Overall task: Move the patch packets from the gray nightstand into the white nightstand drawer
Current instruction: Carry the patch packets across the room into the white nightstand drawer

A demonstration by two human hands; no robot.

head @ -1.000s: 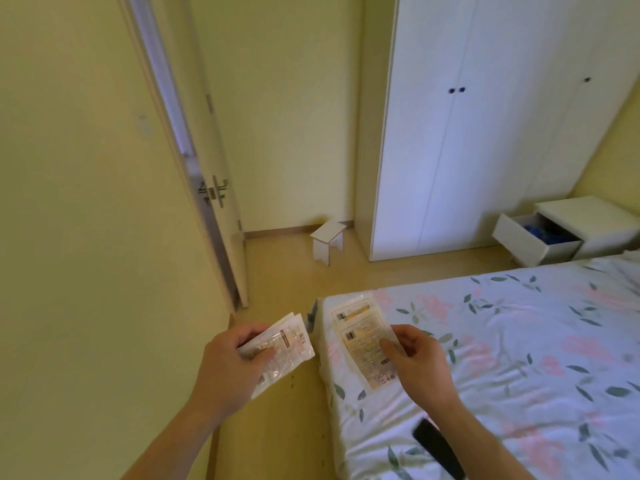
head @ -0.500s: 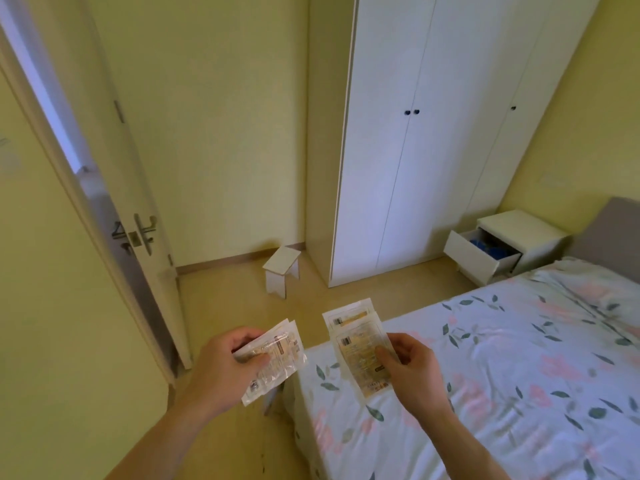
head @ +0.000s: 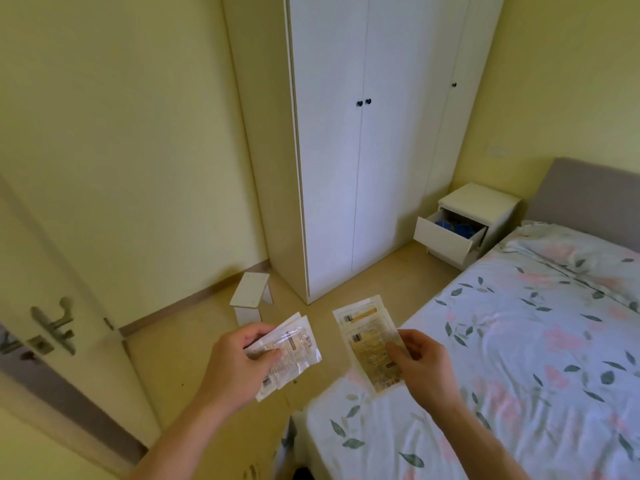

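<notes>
1. Swung further right since a second ago: door [head: 62, 306] pushed to the left edge, wardrobe [head: 363, 150] now centre, gray headboard [head: 588, 192] newly in sight.
2. Bed [head: 519, 358] under floral cover, filling the lower right; corner just below the right hand.
3. White nightstand [head: 485, 206] between wardrobe and headboard, well apart from both hands; closer in frame than before.
4. Top drawer [head: 446, 239] pulled out, something blue inside, room beside it hard to judge from here.
5. Small stool [head: 251, 294] on the floor near the wardrobe's left corner.
6. Left hand [head: 239, 365] gripping a fanned stack of packets [head: 291, 351], thumb across the top, fingers curled beneath.
7. Right hand [head: 422, 362] pinching a second stack [head: 372, 341] by its lower right edge, thumb on the printed face, sheets held upright.
8. Both stacks carried in mid-air over floor and bed corner, none yet in the drawer; gray nightstand out of view.
9. Probably feather-light, thin, flexible and slick-faced; loose sheets likely to slide apart or fan out. Best held as now, a firm pinch across the whole stack near one edge, then lowered flat into the drawer, not dropped.
</notes>
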